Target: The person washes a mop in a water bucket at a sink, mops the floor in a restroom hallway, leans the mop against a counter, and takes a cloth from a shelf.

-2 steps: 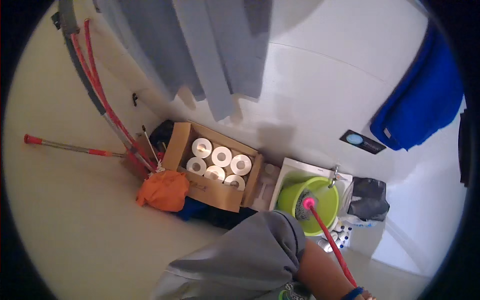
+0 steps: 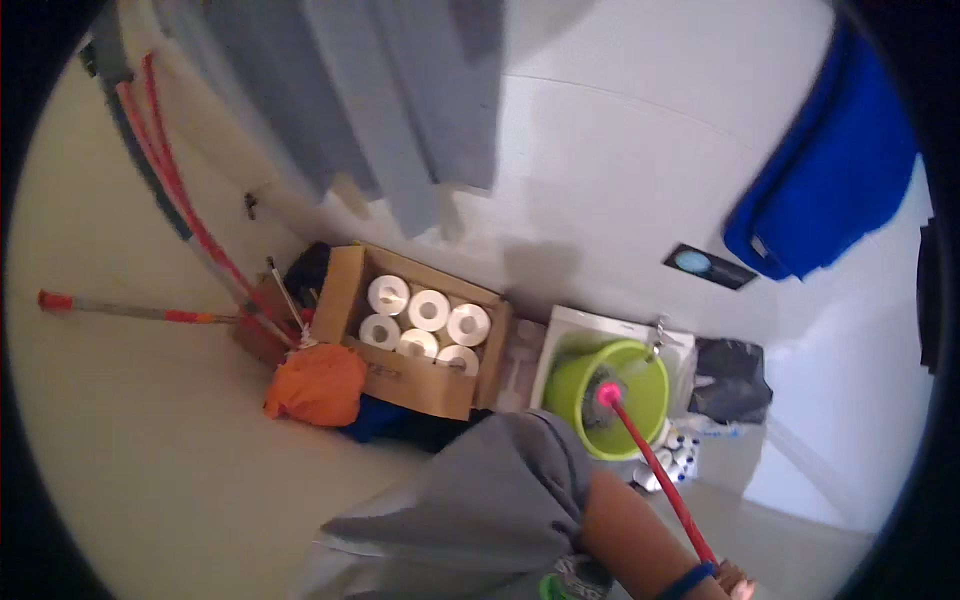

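Red-handled mop (image 2: 655,470) runs from the bottom edge of the view up into a lime-green bucket (image 2: 640,375), its grey head sitting inside the bucket's mouth. The right hand (image 2: 738,585) is at the handle's lower end, mostly cut off by the frame edge, so whether its fingers are wrapped around the handle cannot be told; a blue band circles the wrist just above it. The bare forearm rises from a grey sleeve (image 2: 480,510). The left hand does not show.

The bucket stands in a white tray (image 2: 570,335) against the wall. Just left of it sits an open cardboard box (image 2: 420,385) holding five toilet paper rolls (image 2: 428,310) on end. An orange cloth (image 2: 315,385) lies against the box's left corner. Further left, long red poles (image 2: 180,200) lean along the wall. Blue fabric (image 2: 825,190) hangs on the wall at upper right, and a black bag (image 2: 730,375) rests right of the bucket.
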`<action>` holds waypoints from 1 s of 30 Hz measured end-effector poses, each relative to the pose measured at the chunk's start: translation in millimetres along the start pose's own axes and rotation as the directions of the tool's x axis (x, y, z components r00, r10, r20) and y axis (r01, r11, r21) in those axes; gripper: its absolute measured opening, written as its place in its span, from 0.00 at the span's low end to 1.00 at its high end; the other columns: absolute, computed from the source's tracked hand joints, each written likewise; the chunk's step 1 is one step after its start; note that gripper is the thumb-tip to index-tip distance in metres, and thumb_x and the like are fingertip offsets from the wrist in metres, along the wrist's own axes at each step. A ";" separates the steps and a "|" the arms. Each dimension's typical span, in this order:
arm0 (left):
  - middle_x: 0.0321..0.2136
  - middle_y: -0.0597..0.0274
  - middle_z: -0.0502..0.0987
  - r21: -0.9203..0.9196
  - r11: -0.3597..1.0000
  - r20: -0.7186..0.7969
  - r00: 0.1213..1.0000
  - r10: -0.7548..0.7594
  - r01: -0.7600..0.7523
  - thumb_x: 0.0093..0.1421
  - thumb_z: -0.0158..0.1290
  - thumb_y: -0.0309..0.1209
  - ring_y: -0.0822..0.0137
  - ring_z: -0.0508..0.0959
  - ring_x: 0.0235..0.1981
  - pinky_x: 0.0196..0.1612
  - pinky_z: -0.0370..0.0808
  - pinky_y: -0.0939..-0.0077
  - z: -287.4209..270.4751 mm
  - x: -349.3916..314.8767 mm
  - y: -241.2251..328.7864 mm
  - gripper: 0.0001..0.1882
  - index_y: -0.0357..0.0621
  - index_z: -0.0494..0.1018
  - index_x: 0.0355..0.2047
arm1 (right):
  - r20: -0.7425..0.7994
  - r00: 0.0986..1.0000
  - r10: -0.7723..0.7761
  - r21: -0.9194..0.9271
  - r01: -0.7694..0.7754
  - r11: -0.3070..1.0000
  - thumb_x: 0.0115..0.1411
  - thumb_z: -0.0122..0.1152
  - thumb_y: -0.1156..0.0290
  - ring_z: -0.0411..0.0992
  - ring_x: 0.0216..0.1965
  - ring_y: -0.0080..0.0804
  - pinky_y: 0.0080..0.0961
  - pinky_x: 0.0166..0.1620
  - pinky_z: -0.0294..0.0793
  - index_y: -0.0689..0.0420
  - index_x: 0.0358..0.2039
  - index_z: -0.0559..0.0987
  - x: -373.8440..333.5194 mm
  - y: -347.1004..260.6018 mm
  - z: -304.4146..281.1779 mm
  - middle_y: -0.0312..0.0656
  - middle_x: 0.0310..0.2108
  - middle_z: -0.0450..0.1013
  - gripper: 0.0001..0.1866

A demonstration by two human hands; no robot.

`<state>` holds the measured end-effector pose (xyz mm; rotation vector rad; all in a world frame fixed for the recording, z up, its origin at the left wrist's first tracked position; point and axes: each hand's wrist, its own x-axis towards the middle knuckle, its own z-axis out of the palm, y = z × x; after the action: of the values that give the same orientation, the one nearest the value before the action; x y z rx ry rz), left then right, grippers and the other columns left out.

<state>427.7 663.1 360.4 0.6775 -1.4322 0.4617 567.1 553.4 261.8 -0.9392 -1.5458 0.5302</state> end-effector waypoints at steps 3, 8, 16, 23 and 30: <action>0.49 0.55 0.69 -0.022 0.999 -0.087 0.996 0.023 -0.025 0.63 0.51 0.39 0.66 0.70 0.39 0.42 0.68 0.69 -9.2 -14.8 -1.6 0.26 0.40 0.61 0.57 | -0.221 0.966 0.138 0.000 -0.141 0.990 0.58 0.57 0.68 0.65 0.29 0.30 0.47 0.47 0.61 0.54 0.24 0.65 -7.5 -6.3 11.7 0.40 0.20 0.64 0.11; 0.35 0.66 0.70 -0.158 0.659 -0.910 0.150 -0.386 0.735 0.48 0.50 0.23 0.74 0.71 0.39 0.45 0.69 0.78 -20.2 -171.7 118.2 0.12 0.40 0.69 0.36 | -0.605 0.692 0.393 0.254 -0.300 0.919 0.61 0.49 0.69 0.48 0.14 0.19 0.24 0.32 0.56 0.47 0.20 0.56 -11.7 0.5 36.6 0.27 0.11 0.49 0.15; 0.26 0.64 0.74 -0.658 0.214 -0.657 -0.689 0.307 0.722 0.47 0.52 0.21 0.69 0.75 0.29 0.32 0.73 0.75 143.1 -478.6 199.4 0.10 0.42 0.73 0.32 | -0.643 0.670 0.371 0.189 -0.331 0.925 0.59 0.51 0.66 0.51 0.14 0.19 0.25 0.32 0.58 0.48 0.19 0.56 -9.6 -1.8 35.6 0.28 0.10 0.50 0.16; 0.22 0.62 0.75 -0.783 0.535 -0.278 -0.948 0.156 0.317 0.50 0.52 0.21 0.67 0.74 0.20 0.21 0.71 0.71 242.7 -558.3 192.9 0.06 0.43 0.73 0.30 | -0.617 0.682 0.391 0.217 -0.330 0.919 0.60 0.50 0.67 0.51 0.13 0.19 0.24 0.31 0.57 0.47 0.19 0.56 -16.1 1.0 32.6 0.28 0.10 0.50 0.16; 0.22 0.60 0.75 -0.785 0.500 -0.282 -0.930 0.237 0.366 0.51 0.48 0.19 0.68 0.75 0.22 0.25 0.74 0.72 270.0 -570.7 174.8 0.06 0.42 0.73 0.26 | -0.626 0.681 0.379 0.185 -0.343 0.921 0.60 0.52 0.67 0.52 0.12 0.20 0.29 0.31 0.61 0.47 0.18 0.57 -13.0 3.4 35.4 0.28 0.09 0.52 0.17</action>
<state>53.1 670.4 -176.9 0.5934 1.6401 0.1551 533.7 550.9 244.2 -1.2391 -0.7001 0.4437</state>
